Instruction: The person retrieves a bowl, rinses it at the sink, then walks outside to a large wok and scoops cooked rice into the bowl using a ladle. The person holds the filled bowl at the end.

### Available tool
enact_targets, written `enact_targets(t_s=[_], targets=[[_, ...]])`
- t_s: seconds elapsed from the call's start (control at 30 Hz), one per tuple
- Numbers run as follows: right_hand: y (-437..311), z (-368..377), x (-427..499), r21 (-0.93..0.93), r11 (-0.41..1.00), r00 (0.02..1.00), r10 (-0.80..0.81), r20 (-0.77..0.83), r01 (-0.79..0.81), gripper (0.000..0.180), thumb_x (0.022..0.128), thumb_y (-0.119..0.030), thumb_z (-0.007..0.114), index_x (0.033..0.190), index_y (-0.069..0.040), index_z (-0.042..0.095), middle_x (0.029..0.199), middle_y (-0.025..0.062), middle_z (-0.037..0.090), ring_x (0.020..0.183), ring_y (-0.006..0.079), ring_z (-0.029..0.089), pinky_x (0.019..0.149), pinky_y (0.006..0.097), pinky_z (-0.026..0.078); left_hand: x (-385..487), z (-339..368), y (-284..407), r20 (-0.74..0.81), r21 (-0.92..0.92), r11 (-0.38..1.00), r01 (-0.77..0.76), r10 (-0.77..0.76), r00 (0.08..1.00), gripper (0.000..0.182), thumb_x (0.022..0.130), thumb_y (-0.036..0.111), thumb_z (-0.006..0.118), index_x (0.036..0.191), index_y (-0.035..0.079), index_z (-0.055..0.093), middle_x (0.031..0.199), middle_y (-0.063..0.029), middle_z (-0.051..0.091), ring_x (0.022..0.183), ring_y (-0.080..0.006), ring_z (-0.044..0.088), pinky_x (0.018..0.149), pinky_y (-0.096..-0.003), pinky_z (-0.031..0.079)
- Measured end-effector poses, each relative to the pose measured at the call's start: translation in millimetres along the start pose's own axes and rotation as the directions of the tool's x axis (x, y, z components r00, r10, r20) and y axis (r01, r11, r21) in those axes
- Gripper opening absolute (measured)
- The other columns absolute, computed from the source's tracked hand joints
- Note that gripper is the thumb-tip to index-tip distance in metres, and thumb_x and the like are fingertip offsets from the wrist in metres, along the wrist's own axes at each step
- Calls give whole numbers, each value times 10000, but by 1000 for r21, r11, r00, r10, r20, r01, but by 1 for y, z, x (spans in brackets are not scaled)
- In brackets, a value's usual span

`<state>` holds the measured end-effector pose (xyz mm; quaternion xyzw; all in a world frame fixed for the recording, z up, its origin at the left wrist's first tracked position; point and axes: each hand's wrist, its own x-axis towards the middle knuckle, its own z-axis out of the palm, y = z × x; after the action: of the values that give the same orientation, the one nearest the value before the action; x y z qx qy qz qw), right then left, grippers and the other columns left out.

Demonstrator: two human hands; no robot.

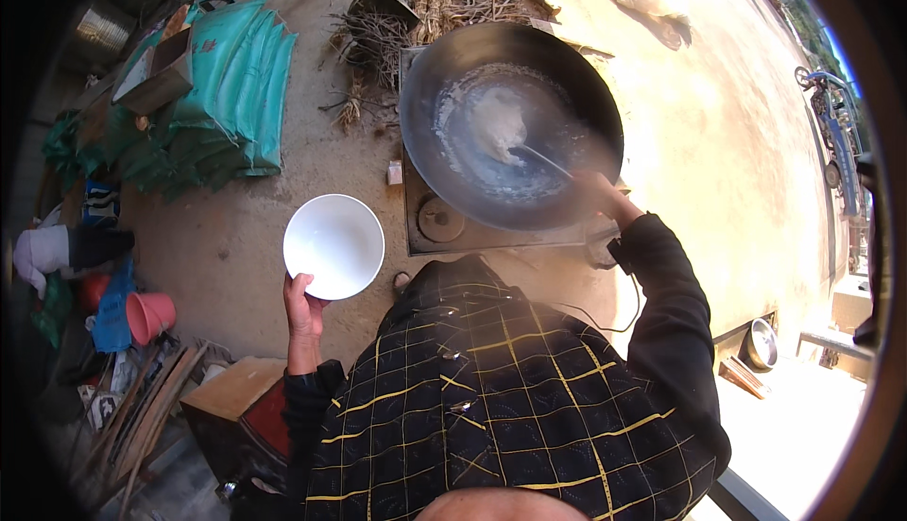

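A white bowl [333, 246] is in my left hand [303, 308], with the thumb over its rim; no food can be made out inside. My right hand [599, 194] grips the thin handle of a cooking utensil [547, 158] above the near right side of a large dark wok [443, 181]. The utensil's head is hidden at a pale, soft mass [497, 118] in the middle of the wok. White residue rings the wok's inner wall. Some haze blurs the wok's right side. Beneath the wok is a low stove [489, 239] with a round plate on its near left corner.
Bundled twigs and straw [460, 0] lie beyond the wok. Stacked green sacks [241, 89] and a pink bucket [150, 317] stand to the left. A wooden cabinet [234, 386] is close by my left arm. A metal bowl [763, 344] rests at the far right.
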<state>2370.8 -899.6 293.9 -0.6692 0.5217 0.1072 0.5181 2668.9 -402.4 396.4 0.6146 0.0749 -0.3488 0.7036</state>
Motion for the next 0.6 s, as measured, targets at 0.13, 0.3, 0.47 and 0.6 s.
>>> enact_targets(t_s=[0.13,0.3,0.47,0.6], targets=[[22,58,40,264,958,993,-106,-52,117,401,920,-302,509,1314,-223,502,569,4,455,396,97,420,330,251,338,5,46,10,100,98,994,-41,31,994,507,750,244,583,1191,79,394,1107,-123,517,962,-257,599,692,-416,584],[0,63,27,319,941,993,-93,-74,112,406,926,-272,517,1323,-192,493,588,2,455,398,97,408,336,251,336,25,103,16,182,209,978,7,-46,982,519,750,254,590,1191,77,384,1120,-139,518,971,-257,598,686,-423,586],[3,62,16,347,933,995,-69,-77,92,410,918,-268,549,1316,-182,500,589,4,458,398,107,402,343,259,330,37,140,13,248,261,965,3,-70,966,559,761,240,592,1226,74,329,1136,-135,491,993,-247,583,679,-427,591],[12,64,19,240,963,988,-97,-122,125,399,917,-263,560,1304,-179,514,595,21,487,405,111,421,348,272,329,44,156,8,244,259,966,15,-81,966,586,764,242,595,1242,70,303,1150,-153,483,999,-254,576,683,-426,590]])
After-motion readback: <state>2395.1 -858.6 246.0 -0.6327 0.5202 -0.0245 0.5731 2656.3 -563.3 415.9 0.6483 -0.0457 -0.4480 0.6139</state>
